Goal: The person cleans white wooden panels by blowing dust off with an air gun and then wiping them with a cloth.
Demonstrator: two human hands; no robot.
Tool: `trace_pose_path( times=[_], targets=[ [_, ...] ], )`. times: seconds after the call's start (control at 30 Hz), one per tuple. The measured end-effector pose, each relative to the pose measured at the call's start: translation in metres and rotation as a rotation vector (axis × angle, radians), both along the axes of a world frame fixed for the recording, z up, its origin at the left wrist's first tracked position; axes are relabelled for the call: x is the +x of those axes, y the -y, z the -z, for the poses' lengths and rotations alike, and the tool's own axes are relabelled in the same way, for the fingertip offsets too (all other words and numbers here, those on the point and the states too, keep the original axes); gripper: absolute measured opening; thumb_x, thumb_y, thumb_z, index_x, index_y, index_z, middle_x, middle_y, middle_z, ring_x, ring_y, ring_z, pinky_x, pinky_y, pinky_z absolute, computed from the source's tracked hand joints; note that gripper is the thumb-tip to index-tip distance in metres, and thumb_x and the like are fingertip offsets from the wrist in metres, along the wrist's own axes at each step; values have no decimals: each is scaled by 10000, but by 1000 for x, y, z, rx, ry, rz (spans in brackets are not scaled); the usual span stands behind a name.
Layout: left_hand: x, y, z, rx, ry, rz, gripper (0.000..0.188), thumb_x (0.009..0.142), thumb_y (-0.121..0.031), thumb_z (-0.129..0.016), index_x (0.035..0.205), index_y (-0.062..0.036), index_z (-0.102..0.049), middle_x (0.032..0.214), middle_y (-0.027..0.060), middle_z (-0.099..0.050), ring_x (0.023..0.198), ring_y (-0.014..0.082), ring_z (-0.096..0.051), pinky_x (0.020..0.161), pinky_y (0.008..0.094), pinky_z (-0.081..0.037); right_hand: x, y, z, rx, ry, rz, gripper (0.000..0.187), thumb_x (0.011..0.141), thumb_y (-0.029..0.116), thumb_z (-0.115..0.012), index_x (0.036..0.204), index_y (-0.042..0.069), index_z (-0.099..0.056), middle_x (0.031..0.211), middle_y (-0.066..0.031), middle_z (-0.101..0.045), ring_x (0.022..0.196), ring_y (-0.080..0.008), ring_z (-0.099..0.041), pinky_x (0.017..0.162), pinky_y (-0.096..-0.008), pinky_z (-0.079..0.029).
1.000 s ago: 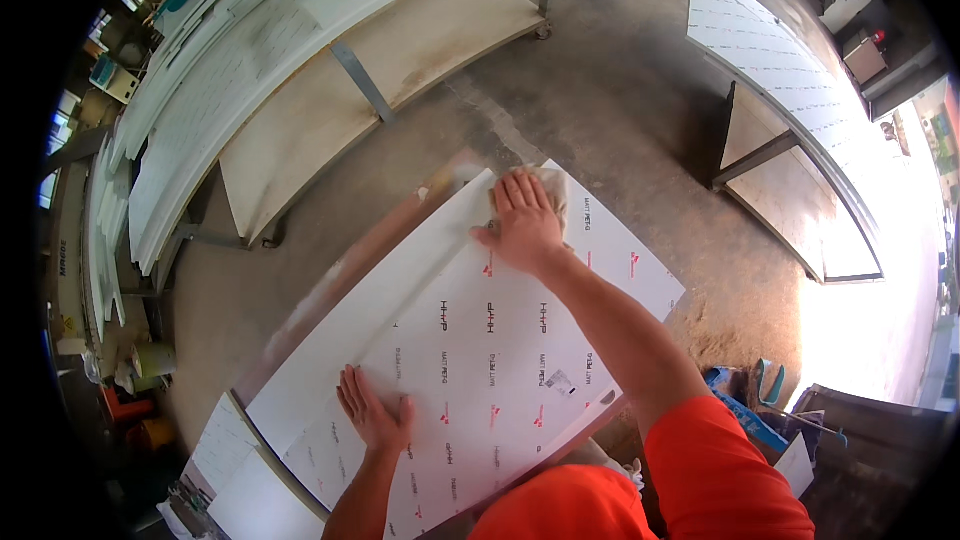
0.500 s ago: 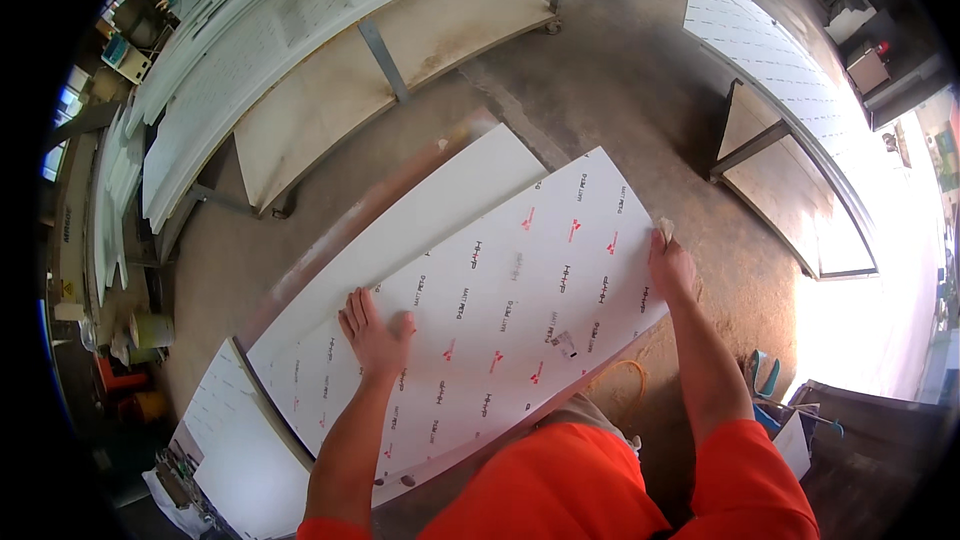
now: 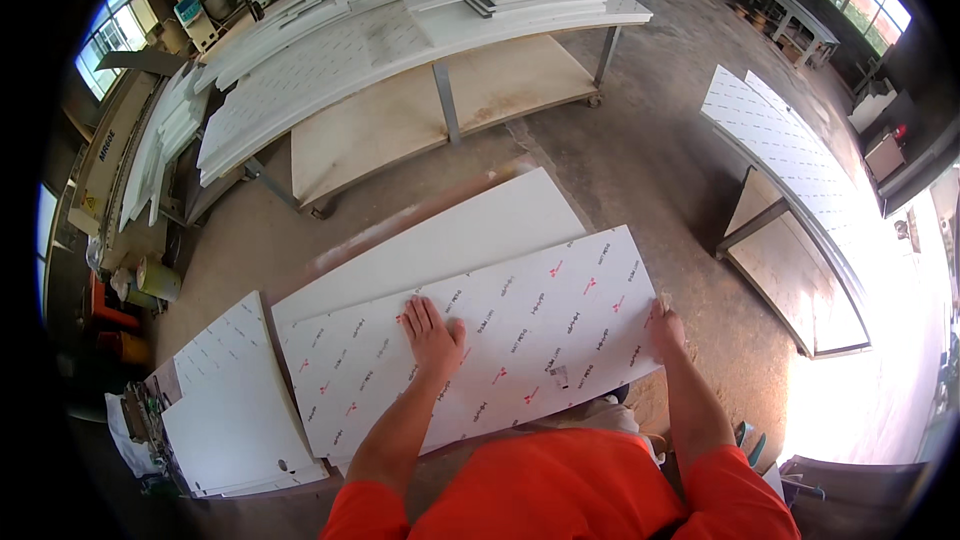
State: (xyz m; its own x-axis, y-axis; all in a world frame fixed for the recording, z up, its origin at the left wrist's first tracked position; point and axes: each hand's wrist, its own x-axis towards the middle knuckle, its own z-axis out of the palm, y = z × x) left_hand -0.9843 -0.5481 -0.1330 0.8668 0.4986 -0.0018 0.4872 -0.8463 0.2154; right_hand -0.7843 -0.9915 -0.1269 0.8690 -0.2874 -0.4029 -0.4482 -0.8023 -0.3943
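A long white panel with a printed protective film lies in front of me. It overlaps a plain white panel beneath it, set at a slightly different angle. Flat on the printed panel near its far edge rests my left hand, fingers stretched out. At the right end, my right hand is closed beside the panel's short edge. A small pale crumpled piece, like a rag, sticks out above its fingers. Whether those fingers also grip the panel's edge is hidden.
To the left lies another white panel stack. A long wheeled table loaded with panels stands beyond. On the right is a second panel-topped table. Buckets and a long machine stand at far left.
The view has tilted up, showing more of the far tables and windows. The printed panel sits lower in the picture and appears turned slightly clockwise. Both hands remain at it.
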Motion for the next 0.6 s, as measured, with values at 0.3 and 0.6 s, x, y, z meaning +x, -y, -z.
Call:
trace_pose_path(
  times=[0.3,0.6],
  targets=[
    [117,369,-16,-467,83,672,1046,948,-623,-633,1610,103,-275,1699,324,-214,1613,431,-156,1321,518,-129,46,70,60,481,-90,-183,776,997,658,-576,1123,-96,-715,1046,-289,-745,1014,-392,-727,901,-481,-543],
    [-21,340,6,-1480,-179,26,475,1027,-444,-689,1180,0,-759,1088,95,-778,940,177,-739,851,339,-588,77,68,44,629,-293,-262,660,965,516,-698,1182,-108,-709,1030,-187,-753,944,-248,-708,834,-404,-555]
  ],
)
